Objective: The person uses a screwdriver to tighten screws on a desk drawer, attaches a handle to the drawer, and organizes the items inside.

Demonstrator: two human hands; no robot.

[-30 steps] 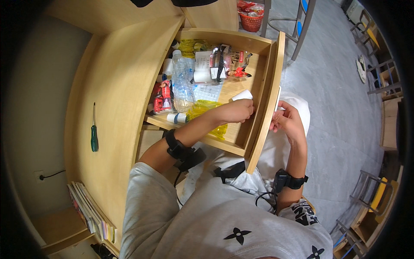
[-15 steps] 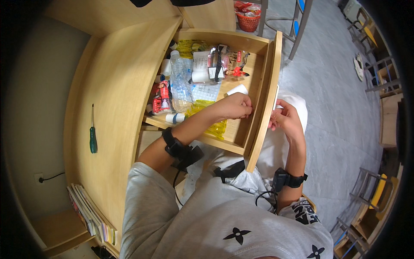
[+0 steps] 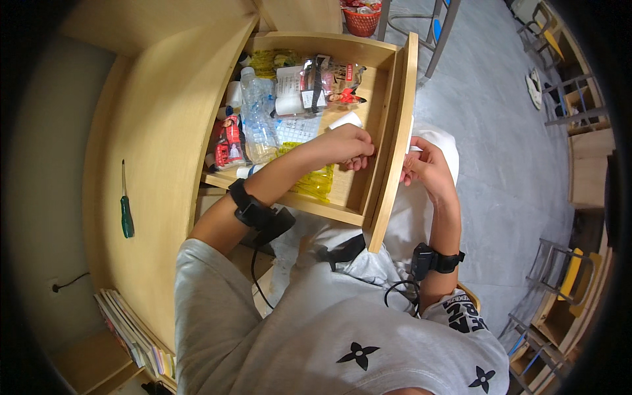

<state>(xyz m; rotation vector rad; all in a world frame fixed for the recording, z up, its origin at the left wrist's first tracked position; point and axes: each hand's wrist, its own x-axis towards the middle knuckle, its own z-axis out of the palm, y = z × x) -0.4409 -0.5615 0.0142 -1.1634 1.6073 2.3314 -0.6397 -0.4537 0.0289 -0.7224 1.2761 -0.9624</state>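
A pale wooden drawer is pulled out from the desk. My left hand reaches inside, its fingers pinched together against the inner side of the drawer front; whatever they hold is hidden. Outside the same drawer front, my right hand has its thumb and fingers closed at a slim white drawer handle, mostly hidden by the panel. Just beyond my left hand lies a white roll. Near my left wrist are yellow clear packets and an empty plastic bottle.
A green-handled screwdriver lies on the desk top at the left. Books stand near its front end. Plastic-wrapped packages fill the drawer's far part. A red basket and a metal-legged stool stand beyond.
The whole view has shifted, so things appear slightly left and higher. My left hand's lower fingers show more now below the knuckles. Both hands stay at the drawer front.
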